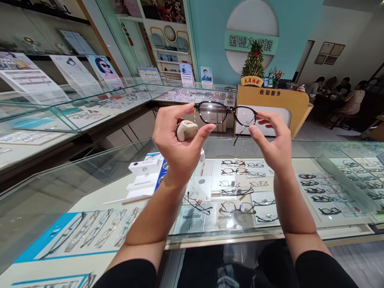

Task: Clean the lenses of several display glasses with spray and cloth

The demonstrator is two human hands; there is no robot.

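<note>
The black-framed glasses [230, 109] are suspended between the hands, clear of the tabletop [103, 196]. The left hand [175, 136] pinches one end of the frame by thumb and index finger and retains a bunched cloth [186, 130] in the curl of its palm. The right hand [276, 138] grips the opposite end near the hinge, thumb low and index finger high.

Possible faults: uneven finger pressure may twist the frame, since each end is loaded separately. If the left hand loosens to shift the cloth, that end may drop, and the lenses may strike the glass or the displayed glasses [237, 207] below the hands. Thumbs straying inward may smear the lenses. The slanting temple [236, 139], below and inward of the right thumb, appears unsupported at its tip and could snag.

Materials and shapes: the rims are rounded, glossy and probably plastic; the lenses are transparent and reflect light. The temple is slender and dark. The cloth is pale, soft-looking and folded into a lump. Beneath the left hand stand a small white bottle [202, 155] and, farther outward, smooth white box-like pieces [145, 172] with straight edges.
</note>
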